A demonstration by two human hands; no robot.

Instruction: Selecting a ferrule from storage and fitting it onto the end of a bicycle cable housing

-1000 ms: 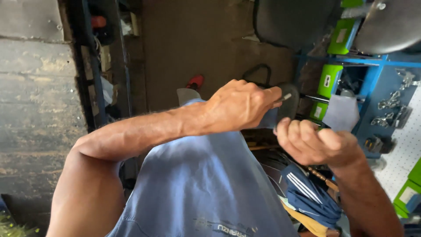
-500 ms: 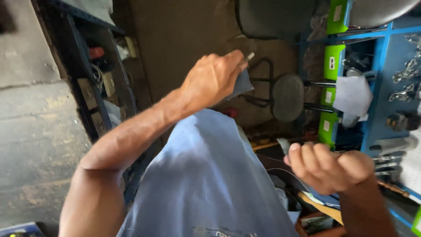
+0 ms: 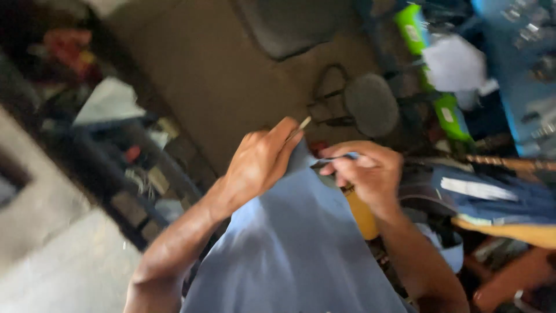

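Far on my left is a pale concrete wall (image 3: 52, 255). Next to it stands a dark metal rack (image 3: 116, 168) full of small things I cannot make out, with a white sheet (image 3: 107, 101) lying on top. The picture is blurry there.

Between the rack and my hands is a wide stretch of bare brown floor (image 3: 202, 64). That is the most open room to move in.

My left hand (image 3: 260, 159) is closed into a loose fist. It pinches the top edge of a big blue cloth (image 3: 295, 249). A thin pale stick (image 3: 303, 123) pokes out past my fingers, and its tip points up and to the right. I cannot tell what the stick is.

The blue cloth hangs down from both hands and fills the bottom middle. Its top edge is pulled up to a point between my hands.

My right hand (image 3: 370, 171) is just beside the left one, nearly touching. Its fingers are curled, and the fingertips pinch a small fold of the cloth's edge.

Behind my hands, on the floor, is a round dark stool (image 3: 370, 104) with a thin wire frame.

On my right it is crowded. There is a blue shelf (image 3: 521, 87) with green boxes (image 3: 449, 113) and a white rag (image 3: 454, 64). Below lies a pile of dark blue clothes (image 3: 492, 194) with white stripes. There is little room on that side.
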